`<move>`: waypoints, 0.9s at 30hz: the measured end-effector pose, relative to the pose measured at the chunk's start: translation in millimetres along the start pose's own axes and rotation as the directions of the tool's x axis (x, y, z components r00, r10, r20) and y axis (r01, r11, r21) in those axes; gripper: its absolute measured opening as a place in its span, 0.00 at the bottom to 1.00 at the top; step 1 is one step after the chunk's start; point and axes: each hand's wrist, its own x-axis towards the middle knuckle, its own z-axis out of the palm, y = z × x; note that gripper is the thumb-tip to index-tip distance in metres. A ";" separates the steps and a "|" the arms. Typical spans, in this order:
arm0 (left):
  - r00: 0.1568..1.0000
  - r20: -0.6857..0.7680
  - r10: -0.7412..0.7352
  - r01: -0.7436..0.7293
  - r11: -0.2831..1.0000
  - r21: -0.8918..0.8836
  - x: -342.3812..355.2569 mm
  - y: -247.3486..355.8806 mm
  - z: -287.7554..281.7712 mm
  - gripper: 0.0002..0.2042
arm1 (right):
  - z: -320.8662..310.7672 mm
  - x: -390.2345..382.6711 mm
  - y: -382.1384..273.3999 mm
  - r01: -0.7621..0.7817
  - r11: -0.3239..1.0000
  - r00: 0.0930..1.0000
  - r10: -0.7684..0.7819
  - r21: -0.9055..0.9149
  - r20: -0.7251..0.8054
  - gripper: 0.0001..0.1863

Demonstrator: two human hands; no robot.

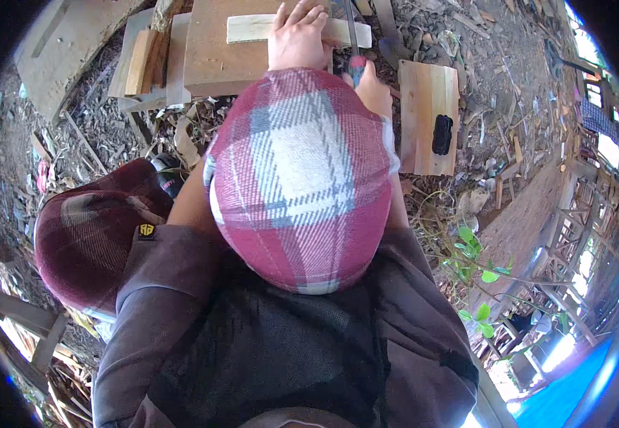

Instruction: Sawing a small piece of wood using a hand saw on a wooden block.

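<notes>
My left hand (297,36) lies on a pale wood strip (249,28) and presses it onto a brown board (213,60) at the top of the view. Just right of it, my right hand (375,89) is closed around the red and blue handle (356,69) of a tool. The tool's thin metal blade (351,25) runs up past the strip's right end. My raised knee in red and white plaid cloth (299,178) fills the middle and hides both forearms' lower parts.
A light plank (423,96) with a black object (442,134) on it lies to the right. Short wood offcuts (145,60) sit left of the board. Wood chips and scraps cover the ground. A small green plant (475,274) grows at lower right.
</notes>
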 end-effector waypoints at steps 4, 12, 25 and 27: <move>1.000 -0.007 0.003 -0.003 1.000 0.001 1.4 4.3 5.0 0.22 | 13.4 -44.8 54.5 -0.121 0.992 0.975 0.111 0.042 0.195 0.21; 0.999 0.004 0.036 -0.036 0.999 0.034 1.8 -1.7 5.0 0.23 | -5.0 -16.1 13.9 -0.113 0.992 0.985 0.104 0.057 0.139 0.26; 1.000 0.002 0.022 -0.022 1.000 -0.021 4.6 7.4 2.1 0.23 | 11.4 -74.7 64.3 -0.262 0.953 0.962 0.245 0.150 0.124 0.23; 0.999 -0.025 0.041 -0.042 0.999 -0.022 1.9 1.4 5.4 0.22 | 4.1 -39.8 32.6 -0.107 0.993 0.984 0.097 0.058 0.148 0.20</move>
